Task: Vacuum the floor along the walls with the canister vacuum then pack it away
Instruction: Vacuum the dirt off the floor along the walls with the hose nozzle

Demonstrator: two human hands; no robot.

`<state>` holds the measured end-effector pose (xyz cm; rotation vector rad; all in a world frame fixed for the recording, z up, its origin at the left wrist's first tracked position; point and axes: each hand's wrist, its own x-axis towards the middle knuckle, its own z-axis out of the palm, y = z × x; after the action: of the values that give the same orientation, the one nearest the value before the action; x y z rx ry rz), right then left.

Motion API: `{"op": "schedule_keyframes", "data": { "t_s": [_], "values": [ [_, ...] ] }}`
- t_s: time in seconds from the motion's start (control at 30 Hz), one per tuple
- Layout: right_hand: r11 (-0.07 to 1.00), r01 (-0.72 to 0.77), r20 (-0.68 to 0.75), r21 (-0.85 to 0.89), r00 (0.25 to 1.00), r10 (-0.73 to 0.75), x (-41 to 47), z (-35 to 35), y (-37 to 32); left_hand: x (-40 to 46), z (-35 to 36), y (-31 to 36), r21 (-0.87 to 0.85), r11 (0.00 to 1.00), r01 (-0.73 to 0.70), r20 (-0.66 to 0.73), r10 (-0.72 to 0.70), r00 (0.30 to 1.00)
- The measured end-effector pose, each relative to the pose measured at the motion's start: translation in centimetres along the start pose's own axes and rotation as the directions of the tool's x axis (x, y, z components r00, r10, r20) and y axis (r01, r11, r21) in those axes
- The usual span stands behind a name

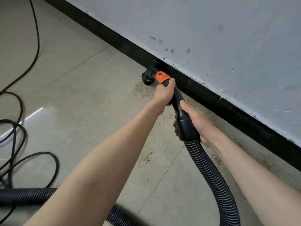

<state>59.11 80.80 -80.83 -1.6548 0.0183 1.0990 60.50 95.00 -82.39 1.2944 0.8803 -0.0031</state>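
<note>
A black vacuum handle with an orange collar (162,77) points down at the floor beside the black skirting board (192,85). Its round black nozzle (147,77) sits on the tiles at the skirting. My left hand (163,93) grips the handle just below the orange collar. My right hand (197,122) grips the handle's lower cuff (187,128), where the ribbed black hose (211,173) joins. Brown crumbs of dirt (140,89) lie scattered on the tiles below the nozzle and along the wall. The canister itself is out of view.
The hose loops back along the bottom edge to the left (29,195). A black power cord (24,137) lies in loose coils on the beige tiles at the left. A pale, stained wall (228,46) fills the upper right.
</note>
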Motion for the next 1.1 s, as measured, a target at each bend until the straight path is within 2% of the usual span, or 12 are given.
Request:
{"op": "schedule_keyframes", "data": {
  "t_s": [0.43, 0.97, 1.1],
  "values": [
    [0.998, -0.052, 0.087, -0.019, 0.995, 0.054, -1.2, 1.4, -0.1, -2.1, -2.1, 0.2, 0.101, 0.994, 0.033, -0.063, -0.027, 0.998],
    [0.993, -0.109, 0.218, -0.040, 0.969, 0.115, -4.6, 1.9, 2.1, -6.5, -3.3, -2.5, 0.089, 0.992, 0.093, -0.108, -0.084, 0.991],
    [0.993, -0.090, 0.218, -0.080, 0.970, 0.106, -5.5, 2.5, 2.0, -7.5, -4.3, -3.0, 0.041, 0.994, 0.099, -0.115, -0.094, 0.989]
  ]
}}
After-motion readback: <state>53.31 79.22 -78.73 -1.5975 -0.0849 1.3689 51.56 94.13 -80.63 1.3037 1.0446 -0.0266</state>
